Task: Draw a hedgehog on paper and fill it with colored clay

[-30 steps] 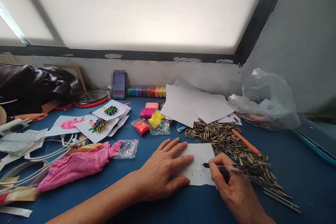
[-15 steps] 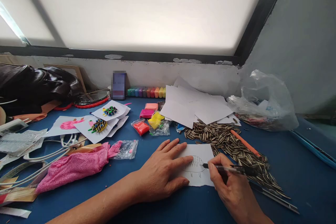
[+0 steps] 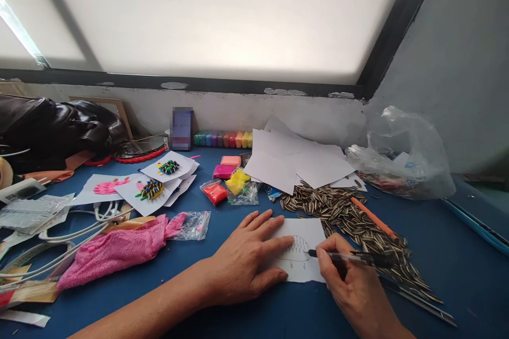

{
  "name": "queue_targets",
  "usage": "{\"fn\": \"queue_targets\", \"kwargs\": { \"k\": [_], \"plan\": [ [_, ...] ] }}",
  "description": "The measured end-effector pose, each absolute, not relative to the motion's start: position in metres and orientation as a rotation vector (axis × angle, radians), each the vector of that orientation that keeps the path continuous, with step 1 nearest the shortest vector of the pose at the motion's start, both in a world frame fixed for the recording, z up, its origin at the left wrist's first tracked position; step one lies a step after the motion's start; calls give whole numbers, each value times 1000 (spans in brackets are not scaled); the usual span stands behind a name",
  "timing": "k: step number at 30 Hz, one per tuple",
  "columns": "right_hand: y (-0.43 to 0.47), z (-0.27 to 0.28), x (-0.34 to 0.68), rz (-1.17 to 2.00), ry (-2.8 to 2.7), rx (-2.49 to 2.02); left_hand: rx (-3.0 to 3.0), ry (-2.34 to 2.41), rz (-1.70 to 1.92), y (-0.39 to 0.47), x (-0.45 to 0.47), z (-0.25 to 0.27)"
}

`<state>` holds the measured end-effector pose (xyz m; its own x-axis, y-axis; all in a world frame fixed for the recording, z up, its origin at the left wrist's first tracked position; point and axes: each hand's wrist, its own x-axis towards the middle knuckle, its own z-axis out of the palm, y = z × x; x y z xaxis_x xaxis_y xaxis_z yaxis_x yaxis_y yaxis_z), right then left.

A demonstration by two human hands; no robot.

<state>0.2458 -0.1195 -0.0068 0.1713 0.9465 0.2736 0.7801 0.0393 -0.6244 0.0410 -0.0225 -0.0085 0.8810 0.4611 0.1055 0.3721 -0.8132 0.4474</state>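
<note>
Under my left hand lies a small white sheet of paper; the hand rests flat on its left part, fingers spread. On the paper is a pen drawing: a rounded outline filled with small marks, with two little feet below. My right hand grips a black pen, its tip at the right side of the drawing. My left palm and fingers hide the drawing's left end. Just beyond the paper spreads a pile of striped sunflower seeds.
An orange stick lies on the seeds, and tweezers beside them. White sheets, clay packets and a plastic bag stand behind. To the left are a pink cloth, finished clay pictures and white cables.
The pen tip stays at the right side of the drawing with barely any movement. My left hand keeps its place, and the whole view has shifted slightly.
</note>
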Motion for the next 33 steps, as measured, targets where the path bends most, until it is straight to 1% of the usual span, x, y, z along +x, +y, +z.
{"fn": "queue_targets", "kwargs": {
  "k": [5,11,16,21,29,33],
  "plan": [
    [-121,-8,246,429,-1600,-1768,2634,616,283,-23,41,-8],
    [-123,-8,251,327,-1551,-1774,2632,618,268,-23,41,-7],
    [-123,-8,253,347,-1552,-1793,2627,601,299,-22,40,-9],
    [-123,-7,252,294,-1577,-1793,2624,607,286,-22,40,-9],
    [-124,-7,252,441,-1567,-1794,2618,621,278,-23,41,-8],
    [-124,-9,252,418,-1582,-1788,2615,615,284,-23,40,-9]
  ]
}}
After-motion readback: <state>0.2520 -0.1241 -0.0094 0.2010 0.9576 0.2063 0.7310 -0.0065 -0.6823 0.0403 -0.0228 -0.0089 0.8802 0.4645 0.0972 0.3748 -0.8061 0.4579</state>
